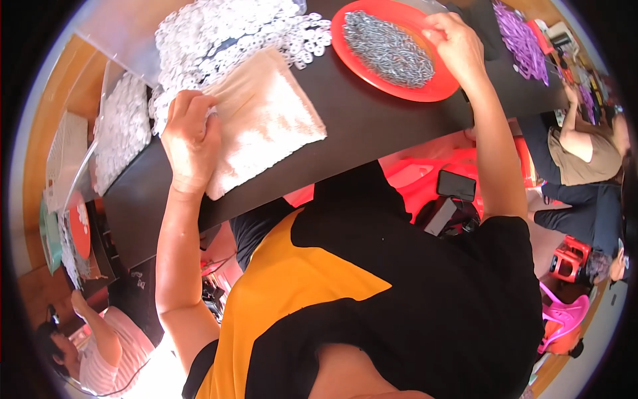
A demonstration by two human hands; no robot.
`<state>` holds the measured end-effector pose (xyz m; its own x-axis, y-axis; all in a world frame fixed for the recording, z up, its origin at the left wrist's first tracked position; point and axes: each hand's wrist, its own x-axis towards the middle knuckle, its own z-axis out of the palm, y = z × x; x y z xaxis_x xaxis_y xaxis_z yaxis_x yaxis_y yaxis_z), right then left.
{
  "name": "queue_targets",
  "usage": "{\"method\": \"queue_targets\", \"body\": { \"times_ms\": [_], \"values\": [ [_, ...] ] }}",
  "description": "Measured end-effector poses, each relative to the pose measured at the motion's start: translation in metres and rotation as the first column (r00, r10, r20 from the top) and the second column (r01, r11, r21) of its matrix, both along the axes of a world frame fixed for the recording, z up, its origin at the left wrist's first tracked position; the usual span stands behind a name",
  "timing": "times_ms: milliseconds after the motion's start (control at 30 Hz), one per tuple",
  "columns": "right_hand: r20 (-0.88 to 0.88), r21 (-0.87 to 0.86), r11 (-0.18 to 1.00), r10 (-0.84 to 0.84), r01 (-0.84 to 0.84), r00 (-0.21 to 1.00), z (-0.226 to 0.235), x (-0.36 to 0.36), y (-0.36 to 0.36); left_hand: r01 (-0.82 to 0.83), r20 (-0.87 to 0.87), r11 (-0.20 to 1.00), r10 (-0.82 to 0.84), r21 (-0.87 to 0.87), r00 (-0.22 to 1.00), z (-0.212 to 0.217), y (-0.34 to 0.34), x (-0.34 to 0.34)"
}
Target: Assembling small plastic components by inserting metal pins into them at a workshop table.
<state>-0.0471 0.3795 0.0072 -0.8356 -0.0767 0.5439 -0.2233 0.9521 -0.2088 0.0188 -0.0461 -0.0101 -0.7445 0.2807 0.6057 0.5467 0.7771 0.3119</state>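
Observation:
My left hand (191, 139) is closed at the left edge of a folded pale cloth (272, 123), with a small white plastic piece (212, 112) showing between its thumb and fingers. Just beyond it lies a big heap of white ring-ended plastic pieces (219, 33). Over the right side of a red plate (399, 93), my right hand (458, 53) has its thumb and fingertips pressed together. Whatever they may pinch is too small to make out. Many small silvery metal pins or screws (389, 50) fill the plate's middle.
The dark table (345, 133) carries another pile of white pieces (123, 126) at left and purple pieces (522, 40) at far right. Co-workers sit at lower left (113, 352) and at right (578, 149). A phone (456, 185) lies on a red surface below the table edge.

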Motion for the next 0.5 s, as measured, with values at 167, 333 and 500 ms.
{"method": "queue_targets", "body": {
  "times_ms": [167, 333, 500],
  "values": [
    [0.219, 0.030, 0.953, -0.301, 0.302, 0.928, -0.023, -0.022, 0.053, 0.016, 0.283, 0.999, -0.024, 0.032, 0.959, 0.011, 0.021, -0.001],
    [0.208, 0.144, 0.957, -0.279, 0.253, 0.937, -0.026, -0.027, 0.051, 0.071, 0.232, 0.995, -0.051, -0.076, 0.971, 0.003, 0.026, -0.012],
    [0.225, -0.142, 0.968, -0.171, 0.205, 0.959, -0.021, -0.028, 0.043, 0.015, 0.330, 1.000, -0.017, 0.009, 0.944, 0.003, 0.020, -0.009]
  ]
}}
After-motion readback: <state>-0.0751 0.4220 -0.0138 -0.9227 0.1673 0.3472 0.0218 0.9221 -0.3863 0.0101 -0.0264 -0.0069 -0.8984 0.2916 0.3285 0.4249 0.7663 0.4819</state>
